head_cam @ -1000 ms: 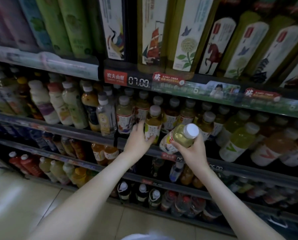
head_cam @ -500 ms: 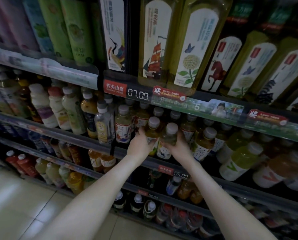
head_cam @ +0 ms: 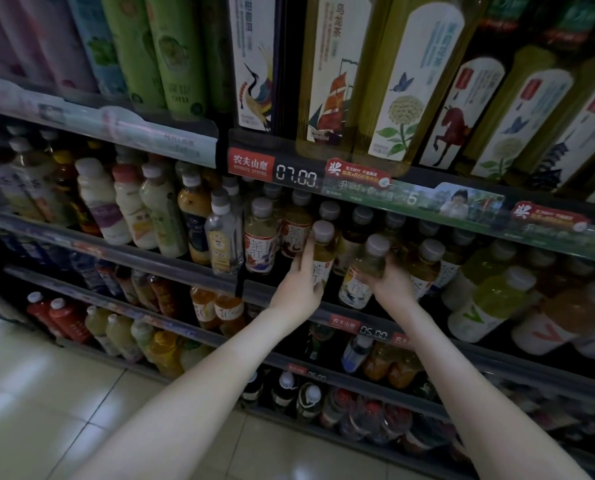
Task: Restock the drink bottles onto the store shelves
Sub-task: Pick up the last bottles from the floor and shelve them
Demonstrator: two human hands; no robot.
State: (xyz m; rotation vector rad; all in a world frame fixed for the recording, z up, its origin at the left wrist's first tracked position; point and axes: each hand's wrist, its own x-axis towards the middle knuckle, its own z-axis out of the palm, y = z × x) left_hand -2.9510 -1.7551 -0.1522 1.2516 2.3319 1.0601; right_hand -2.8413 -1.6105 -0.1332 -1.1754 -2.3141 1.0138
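Observation:
Two grey-capped tea bottles with white labels stand at the front of the middle shelf (head_cam: 282, 289). My left hand (head_cam: 298, 289) grips the left tea bottle (head_cam: 322, 252) around its lower body. My right hand (head_cam: 391, 284) is wrapped around the right tea bottle (head_cam: 367, 268), which leans a little to the left with its base by the shelf edge. Both arms reach up from the bottom of the view. More grey-capped tea bottles (head_cam: 259, 237) stand in rows behind and beside these two.
Tall tea bottles (head_cam: 417, 81) fill the shelf above a price strip (head_cam: 296, 174) reading 07.00. Milky and juice bottles (head_cam: 130, 206) stand left, yellow-green bottles (head_cam: 490, 299) right. Lower shelves hold more drinks; a tiled floor (head_cam: 47, 393) lies at the lower left.
My right hand carried the tilted tea bottle in from in front of the shelf and set it nearly upright beside the one my left hand holds. The view moved closer to the shelf.

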